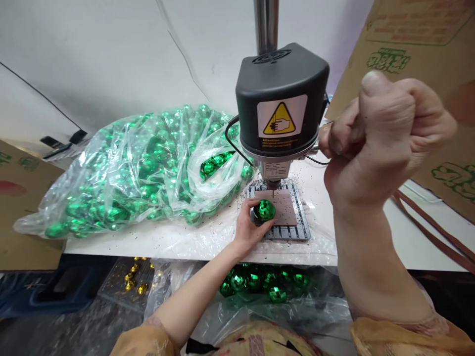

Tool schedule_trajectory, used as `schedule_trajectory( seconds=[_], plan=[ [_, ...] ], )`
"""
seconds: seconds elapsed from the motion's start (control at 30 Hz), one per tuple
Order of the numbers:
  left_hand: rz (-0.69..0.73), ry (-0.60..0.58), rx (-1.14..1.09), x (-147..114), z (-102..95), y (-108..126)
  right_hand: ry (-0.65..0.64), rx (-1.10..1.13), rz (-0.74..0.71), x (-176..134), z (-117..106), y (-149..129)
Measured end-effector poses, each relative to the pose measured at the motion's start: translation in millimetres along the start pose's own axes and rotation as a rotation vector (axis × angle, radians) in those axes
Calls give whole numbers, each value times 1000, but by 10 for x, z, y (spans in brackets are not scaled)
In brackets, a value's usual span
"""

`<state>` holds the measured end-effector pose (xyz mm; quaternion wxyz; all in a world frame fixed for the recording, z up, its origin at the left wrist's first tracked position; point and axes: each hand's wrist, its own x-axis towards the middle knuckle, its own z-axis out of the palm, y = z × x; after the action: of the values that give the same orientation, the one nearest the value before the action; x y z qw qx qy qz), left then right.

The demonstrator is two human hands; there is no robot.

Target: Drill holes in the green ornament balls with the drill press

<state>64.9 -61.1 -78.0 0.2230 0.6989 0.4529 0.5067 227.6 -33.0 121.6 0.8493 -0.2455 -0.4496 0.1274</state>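
Note:
My left hand (248, 228) grips a shiny green mirror ball (264, 210) between thumb and fingers. The ball rests on a brownish square pad (287, 210) on the slotted metal base (305, 230) of a small drill press (280, 99). Just above and right of the ball, the thin drill bit (273, 194) points down; I cannot tell whether they touch. Raised at the right of the black drill head, my right hand (386, 128) is closed in a fist around the press's feed handle, which is mostly hidden by my fingers.
A big clear plastic bag (148, 168) full of green mirror balls lies left of the press. More green balls (256, 279) sit in plastic below the table's front edge. Cardboard boxes (29, 207) flank both sides. Dark shavings litter the white tabletop (148, 245). Small gold balls (129, 284) lie lower left.

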Motion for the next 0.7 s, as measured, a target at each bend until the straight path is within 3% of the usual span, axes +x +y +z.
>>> schedule_trajectory(
  seconds=[0.13,0.23,0.37,0.43,0.47,0.53,0.6,0.7],
  plan=[
    [154,-52,64,-210,-256,124,28,43,-35,9,8,33],
    [303,-247,145,-527,-519,214,8,51,-22,23,-5,53],
    [626,-546,394,-1065,-789,204,8,62,-25,22,-18,53],
    [756,-620,478,-1199,-859,157,16,69,-27,18,-16,48],
    [795,-601,483,-1187,-884,128,17,72,-25,16,-14,46],
    [802,-443,459,-970,-934,64,13,74,-23,16,-14,45],
    [704,-231,459,-499,-1001,-18,17,80,-27,20,-17,50],
    [321,-87,511,482,-1116,-206,15,79,-45,22,-22,62]
  ],
)
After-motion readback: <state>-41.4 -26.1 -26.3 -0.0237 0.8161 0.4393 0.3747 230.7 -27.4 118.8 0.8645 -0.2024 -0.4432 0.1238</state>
